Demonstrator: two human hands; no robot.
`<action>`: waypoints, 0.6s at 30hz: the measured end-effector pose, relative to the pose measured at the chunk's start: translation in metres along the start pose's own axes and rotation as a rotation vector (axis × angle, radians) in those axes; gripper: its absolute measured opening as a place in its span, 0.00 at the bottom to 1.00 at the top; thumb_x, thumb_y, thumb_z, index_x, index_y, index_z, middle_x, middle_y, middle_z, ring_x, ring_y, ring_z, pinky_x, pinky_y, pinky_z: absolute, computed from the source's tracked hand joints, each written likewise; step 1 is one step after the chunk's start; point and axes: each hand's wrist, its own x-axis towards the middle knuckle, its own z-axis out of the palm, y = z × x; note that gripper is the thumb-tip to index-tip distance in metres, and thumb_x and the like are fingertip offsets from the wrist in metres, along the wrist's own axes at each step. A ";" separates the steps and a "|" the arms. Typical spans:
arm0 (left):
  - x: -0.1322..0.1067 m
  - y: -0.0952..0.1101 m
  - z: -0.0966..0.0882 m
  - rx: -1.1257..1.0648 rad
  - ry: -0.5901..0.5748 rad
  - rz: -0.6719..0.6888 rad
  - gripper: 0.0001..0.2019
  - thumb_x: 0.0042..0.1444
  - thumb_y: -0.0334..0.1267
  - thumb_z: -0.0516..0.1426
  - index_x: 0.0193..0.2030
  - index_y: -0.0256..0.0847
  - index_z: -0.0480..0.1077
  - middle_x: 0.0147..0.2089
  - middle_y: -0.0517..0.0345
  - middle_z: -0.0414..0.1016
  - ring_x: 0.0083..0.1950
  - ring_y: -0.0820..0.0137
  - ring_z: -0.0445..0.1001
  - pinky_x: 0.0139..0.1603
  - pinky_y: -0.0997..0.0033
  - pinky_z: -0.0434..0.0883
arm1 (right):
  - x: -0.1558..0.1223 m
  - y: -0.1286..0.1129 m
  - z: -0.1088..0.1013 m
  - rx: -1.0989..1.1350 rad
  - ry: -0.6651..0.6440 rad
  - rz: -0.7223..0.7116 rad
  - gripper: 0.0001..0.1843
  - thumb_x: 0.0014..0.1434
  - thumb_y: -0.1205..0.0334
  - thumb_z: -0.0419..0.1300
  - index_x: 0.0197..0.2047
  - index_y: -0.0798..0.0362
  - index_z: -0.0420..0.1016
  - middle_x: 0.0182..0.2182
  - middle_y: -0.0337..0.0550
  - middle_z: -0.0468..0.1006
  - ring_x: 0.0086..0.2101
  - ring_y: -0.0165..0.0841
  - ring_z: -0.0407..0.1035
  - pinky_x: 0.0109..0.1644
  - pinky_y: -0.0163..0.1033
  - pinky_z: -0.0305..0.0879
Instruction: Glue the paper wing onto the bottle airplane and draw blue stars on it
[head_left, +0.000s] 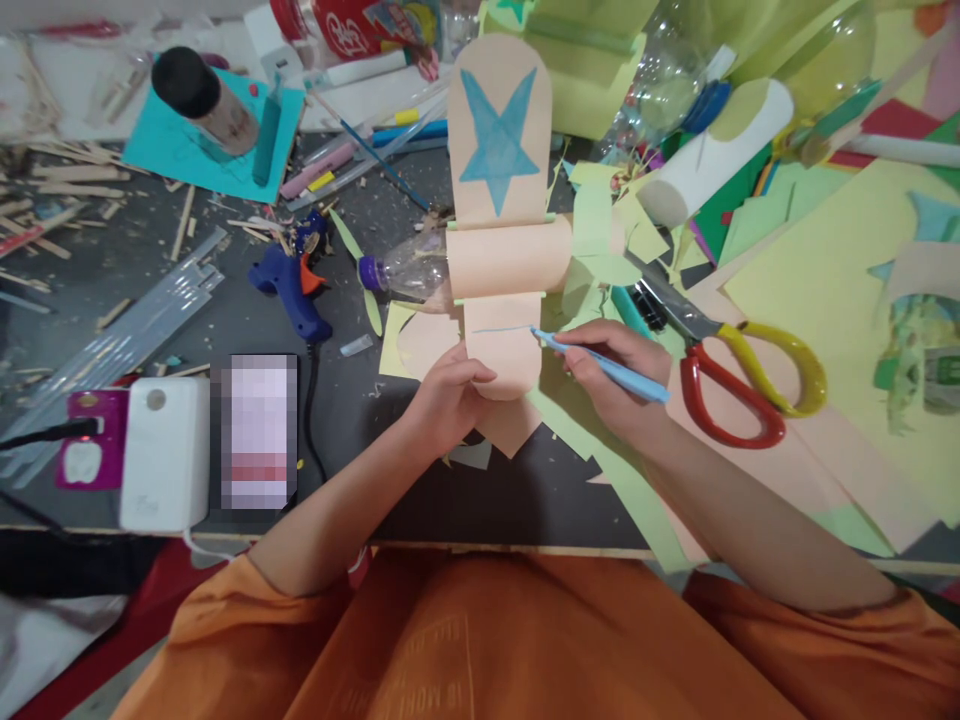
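A paper airplane model (506, 258) lies before me, a plastic bottle (412, 265) with a purple cap wrapped in peach paper. Its far wing carries a blue star (499, 140). My left hand (450, 395) pinches the rounded end of the near peach wing (506, 350), thumb on top. My right hand (619, 375) grips a light blue marker (619, 368), its tip touching the right end of a thin blue line across that wing. Green paper strips (365, 270) stick out at the bottle cap like a propeller.
Large scissors (739, 375) with red and yellow handles lie right of my right hand. A blue glue gun (292, 290), phone (259, 430) and white power bank (165, 453) are at left. Glue sticks (135, 350) and wood scraps lie beyond. Coloured paper sheets (810, 290) cover the right.
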 end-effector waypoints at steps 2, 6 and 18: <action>0.000 -0.001 -0.001 -0.001 0.005 -0.001 0.35 0.38 0.29 0.63 0.59 0.43 0.75 0.47 0.53 0.85 0.55 0.56 0.79 0.55 0.63 0.70 | 0.000 -0.001 0.000 0.015 -0.014 -0.006 0.05 0.64 0.60 0.63 0.38 0.48 0.81 0.29 0.40 0.83 0.26 0.32 0.74 0.29 0.39 0.71; -0.001 -0.001 0.000 0.002 -0.007 0.002 0.34 0.38 0.29 0.62 0.57 0.43 0.75 0.46 0.53 0.85 0.55 0.55 0.79 0.55 0.62 0.71 | -0.001 -0.003 0.001 0.018 -0.049 -0.025 0.05 0.63 0.62 0.63 0.37 0.48 0.82 0.27 0.38 0.81 0.24 0.31 0.72 0.28 0.37 0.69; 0.000 -0.001 -0.007 0.002 0.009 -0.072 0.15 0.45 0.38 0.60 0.41 0.40 0.77 0.40 0.52 0.83 0.50 0.54 0.80 0.57 0.56 0.72 | -0.008 -0.007 0.009 0.002 -0.131 -0.169 0.07 0.68 0.62 0.61 0.40 0.48 0.81 0.29 0.40 0.84 0.28 0.31 0.77 0.33 0.37 0.74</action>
